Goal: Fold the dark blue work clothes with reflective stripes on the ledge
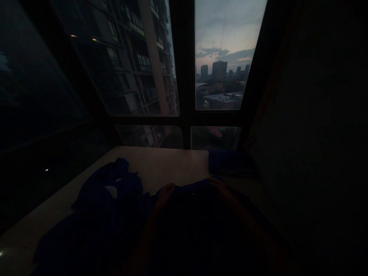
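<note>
grip of two hands clamped on one blue cloth, one blue bundle beyond

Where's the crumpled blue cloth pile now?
In the head view, the crumpled blue cloth pile lies on the pale, flat surface, left of the bare left hand.

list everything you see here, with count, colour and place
cloth: one, dark blue, under both hands
crumpled cloth: count unclear, blue, left; too dark to tell whether it joins the other
bundle: one, dark blue, right, by the window
flat surface: one, pale, beneath the cloth
window frame: one, dark, behind the surface
high-rise: one, grey-brown, outside left
distant buildings: several, dark, outside right
sky: grey-blue, upper right pane
left hand: one, dim, cloth's left
right hand: one, dim, cloth's right
</note>
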Demonstrator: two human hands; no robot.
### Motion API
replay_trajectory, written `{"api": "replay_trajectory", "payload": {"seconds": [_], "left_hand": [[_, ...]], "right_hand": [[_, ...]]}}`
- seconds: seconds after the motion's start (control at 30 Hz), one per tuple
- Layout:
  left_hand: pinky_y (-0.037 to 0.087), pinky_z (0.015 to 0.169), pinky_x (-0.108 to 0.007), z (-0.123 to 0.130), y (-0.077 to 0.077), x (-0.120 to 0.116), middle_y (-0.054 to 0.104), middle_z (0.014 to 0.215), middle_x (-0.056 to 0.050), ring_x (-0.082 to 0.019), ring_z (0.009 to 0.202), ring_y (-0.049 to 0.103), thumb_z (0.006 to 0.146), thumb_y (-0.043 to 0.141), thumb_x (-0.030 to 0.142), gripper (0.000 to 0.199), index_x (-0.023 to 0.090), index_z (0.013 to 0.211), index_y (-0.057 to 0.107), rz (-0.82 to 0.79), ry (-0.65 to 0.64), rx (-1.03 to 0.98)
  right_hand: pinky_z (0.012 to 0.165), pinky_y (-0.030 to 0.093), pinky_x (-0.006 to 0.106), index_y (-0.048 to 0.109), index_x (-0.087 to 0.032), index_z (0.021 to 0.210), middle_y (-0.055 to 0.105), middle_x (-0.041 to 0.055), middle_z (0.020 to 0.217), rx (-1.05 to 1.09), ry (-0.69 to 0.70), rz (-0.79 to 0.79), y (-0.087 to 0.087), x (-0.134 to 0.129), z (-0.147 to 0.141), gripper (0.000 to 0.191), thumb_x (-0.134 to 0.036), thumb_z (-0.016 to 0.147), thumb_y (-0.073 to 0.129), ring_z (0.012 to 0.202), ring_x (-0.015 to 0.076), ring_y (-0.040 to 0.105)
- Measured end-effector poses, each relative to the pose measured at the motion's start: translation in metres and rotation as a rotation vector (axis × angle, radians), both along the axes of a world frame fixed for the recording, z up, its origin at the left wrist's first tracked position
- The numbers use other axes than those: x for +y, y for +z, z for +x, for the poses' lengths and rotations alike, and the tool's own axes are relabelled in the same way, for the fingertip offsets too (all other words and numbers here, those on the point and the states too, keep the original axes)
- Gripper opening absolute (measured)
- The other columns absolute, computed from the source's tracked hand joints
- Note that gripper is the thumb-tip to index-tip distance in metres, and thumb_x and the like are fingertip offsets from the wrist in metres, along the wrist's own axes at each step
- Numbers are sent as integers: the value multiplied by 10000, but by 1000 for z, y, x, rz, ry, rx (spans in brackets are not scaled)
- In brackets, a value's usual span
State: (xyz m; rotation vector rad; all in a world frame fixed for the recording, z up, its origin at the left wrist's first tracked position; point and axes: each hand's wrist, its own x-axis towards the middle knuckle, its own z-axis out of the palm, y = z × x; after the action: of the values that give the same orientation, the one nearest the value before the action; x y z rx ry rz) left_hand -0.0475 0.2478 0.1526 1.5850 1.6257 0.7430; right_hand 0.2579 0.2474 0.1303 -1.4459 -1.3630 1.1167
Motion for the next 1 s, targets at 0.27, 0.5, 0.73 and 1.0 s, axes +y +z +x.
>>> {"api": "replay_trajectory", "payload": {"seconds": [0.27, 0.5, 0.73, 1.0], "left_hand": [[403, 1090, -405, 11, 10, -24, 656, 1207, -124, -261, 1195, 565, 844, 564, 412, 330, 188, 1069, 655, 228, -82, 266], [501, 873, -422, 26, 41, -33, 691, 1124, -151, -297, 1031, 665, 937, 358, 281, 348, 187, 1093, 655, 91, -252, 826], [514, 702, -283, 7, 90, -22, 754, 893, -72, -191, 784, 716, 912, 379, 280, 427, 191, 1266, 600, 0, -21, 403], [524, 891, -390, 15, 179, 56, 719, 1035, -70, -182, 937, 669, 929, 521, 371, 346, 146, 1164, 638, 447, 137, 264]], "right_hand": [[993, 465, 453, 575, -156, 1179, 659, 203, 1231, -150, -371, -80, -30, -49, 8, 685, -705, 859, 322, 1151, 326, 624], [883, 505, 364, 476, -119, 1345, 677, 205, 1220, -474, -156, -230, -31, -69, -15, 546, -428, 894, 476, 1108, 292, 667], [874, 501, 349, 659, -199, 1198, 736, 101, 1115, -408, -169, 82, 45, -43, -2, 412, -270, 830, 488, 996, 250, 688], [731, 546, 315, 650, -124, 1101, 693, 39, 917, -69, -116, 198, 170, 62, -38, 288, -336, 943, 536, 774, 147, 643]]}}
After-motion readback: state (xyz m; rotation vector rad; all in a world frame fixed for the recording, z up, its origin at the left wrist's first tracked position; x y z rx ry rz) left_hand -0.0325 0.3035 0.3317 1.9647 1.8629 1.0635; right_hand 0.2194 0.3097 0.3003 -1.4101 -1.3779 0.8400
